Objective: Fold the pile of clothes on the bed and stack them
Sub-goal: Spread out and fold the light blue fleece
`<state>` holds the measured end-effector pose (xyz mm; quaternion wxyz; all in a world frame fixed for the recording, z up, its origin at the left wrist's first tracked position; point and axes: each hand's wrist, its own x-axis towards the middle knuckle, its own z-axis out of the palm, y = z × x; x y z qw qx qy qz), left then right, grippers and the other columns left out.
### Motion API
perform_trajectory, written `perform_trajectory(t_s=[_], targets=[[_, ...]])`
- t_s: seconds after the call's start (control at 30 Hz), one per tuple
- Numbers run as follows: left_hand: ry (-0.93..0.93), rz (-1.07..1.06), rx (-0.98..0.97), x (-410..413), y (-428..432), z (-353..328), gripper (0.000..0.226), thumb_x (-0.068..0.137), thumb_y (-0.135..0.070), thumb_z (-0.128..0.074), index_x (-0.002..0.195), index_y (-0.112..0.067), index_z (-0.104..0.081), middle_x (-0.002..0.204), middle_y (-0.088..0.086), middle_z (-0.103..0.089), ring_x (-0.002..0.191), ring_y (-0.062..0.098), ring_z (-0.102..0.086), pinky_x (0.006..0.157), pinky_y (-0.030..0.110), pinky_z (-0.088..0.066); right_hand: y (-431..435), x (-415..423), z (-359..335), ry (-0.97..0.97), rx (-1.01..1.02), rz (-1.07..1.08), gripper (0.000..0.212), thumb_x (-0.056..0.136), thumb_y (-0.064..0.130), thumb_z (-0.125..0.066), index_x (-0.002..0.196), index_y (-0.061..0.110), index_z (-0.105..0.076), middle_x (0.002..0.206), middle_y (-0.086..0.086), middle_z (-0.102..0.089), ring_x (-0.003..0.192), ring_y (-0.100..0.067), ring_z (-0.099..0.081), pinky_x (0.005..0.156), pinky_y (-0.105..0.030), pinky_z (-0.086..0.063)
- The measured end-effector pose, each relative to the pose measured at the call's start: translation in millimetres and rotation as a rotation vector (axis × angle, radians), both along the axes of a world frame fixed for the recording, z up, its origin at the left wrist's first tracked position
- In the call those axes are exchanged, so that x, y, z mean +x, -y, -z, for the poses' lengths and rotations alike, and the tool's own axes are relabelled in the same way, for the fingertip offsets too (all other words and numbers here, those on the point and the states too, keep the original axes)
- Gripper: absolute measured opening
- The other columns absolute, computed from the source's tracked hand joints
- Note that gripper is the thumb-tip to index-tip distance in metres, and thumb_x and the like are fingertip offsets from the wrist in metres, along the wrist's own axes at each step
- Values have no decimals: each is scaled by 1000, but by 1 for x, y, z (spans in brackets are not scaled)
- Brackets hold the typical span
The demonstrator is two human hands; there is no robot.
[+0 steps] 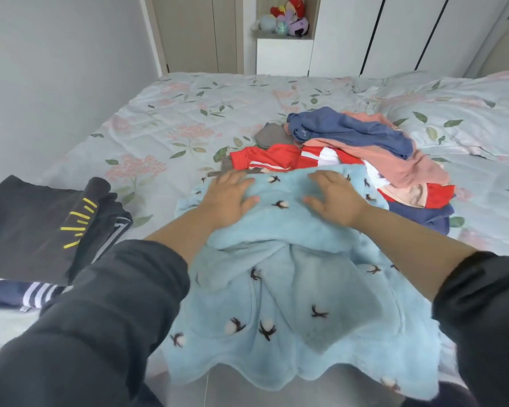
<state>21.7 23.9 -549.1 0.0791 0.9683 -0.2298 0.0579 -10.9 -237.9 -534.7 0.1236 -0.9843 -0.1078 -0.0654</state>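
Room: a bedroom with a pale grey wall on the left and white wardrobe doors behind the bed.
Bed: one, covered by a pale sheet printed with pink flowers and green leaves; one matching pillow lies at the right.
Blue fleece garment: one, light blue with small dark-and-white cotton-boll motifs. It lies spread on the near side of the bed, its long axis running straight away from the person. Its scalloped near hem hangs over the bed edge and its far end touches the pile.
Unfolded pile: one heap past the fleece, right of centre. It shows blue, salmon-pink, red-and-white and grey pieces (four colours at least; the exact number of pieces cannot be told).
Folded stack: one, at the left near edge, with a black piece bearing yellow dashes on top and navy cloth with white stripes beneath.
Left hand: flat, palm down, fingers spread, pressing the far part of the fleece.
Right hand: likewise flat and spread on the fleece, just beside the left.
Plush toys: a small cluster in a wardrobe niche.
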Motion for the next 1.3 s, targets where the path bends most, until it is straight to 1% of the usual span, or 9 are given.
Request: perform_trajectory(t_s=[0.2,0.43,0.57,0.67,0.77,0.93,1.07,1.2,1.3], targets=[[-135,174,84,-31,-18,24,84,84,-33,-64,152,-26,-15,160,3,-14,144,21,-22,114,36,-26,-8,-41,26,-249,-298,-132,96,82,42,-65,153,26,-1,160,-5,-5,146,-19,-11,116,-42,-19],[210,-40,240,2,14,-41,77,78,2,-55,148,-17,-30,135,11,-51,108,35,-59,79,42,-52,-18,3,-37,213,-556,-10,67,78,-7,-51,142,3,-33,133,-19,-49,104,-36,-60,68,-39,-47],[561,36,276,1,14,-50,84,61,13,-61,141,-10,-45,140,21,-49,118,40,-56,84,45,-53,-3,4,-47,648,-539,-157,59,67,-18,-58,125,-6,-57,126,-28,-57,105,-44,-62,79,-53,-52],[228,143,450,-16,11,15,86,85,4,-48,153,-16,0,160,13,-5,145,35,-16,112,48,-23,5,-15,9,216,-691,-241,75,83,-8,-50,150,7,-20,156,-18,-21,141,-33,-27,112,-49,-25],[13,116,355,-27,8,47,86,87,0,-46,153,-21,6,161,4,2,147,24,-10,116,38,-20,11,-27,51,-38,-553,-81,83,91,1,-42,151,22,11,160,-4,12,148,-22,5,117,-43,-3],[-92,209,226,-15,-10,33,82,86,-13,-51,153,-25,-5,161,-3,-3,146,12,-12,114,35,-29,29,-27,54,207,-322,-57,72,78,-13,-56,144,9,-39,154,-17,-25,140,-37,-29,113,-50,-22],[-333,158,-164,0,-19,15,42,101,-39,-39,139,-24,-48,146,-4,-44,135,11,-38,112,22,-23,55,-21,52,105,-268,-58,70,85,-3,-53,148,14,-29,158,-9,-16,143,-28,-25,114,-37,-21],[-102,-200,-480,30,-1,6,36,102,-31,-37,111,-13,-67,110,12,-68,106,29,-59,92,36,-44,48,-12,50,126,226,170,74,72,14,-77,137,3,-43,139,-15,-42,124,-29,-42,104,-33,-31],[72,-204,-377,41,25,17,44,100,-29,-38,142,-15,-43,144,14,-44,133,32,-36,109,41,-28,44,-6,39,-321,922,256,53,81,0,-49,134,8,-43,118,-4,-51,101,-17,-50,74,-24,-41]])
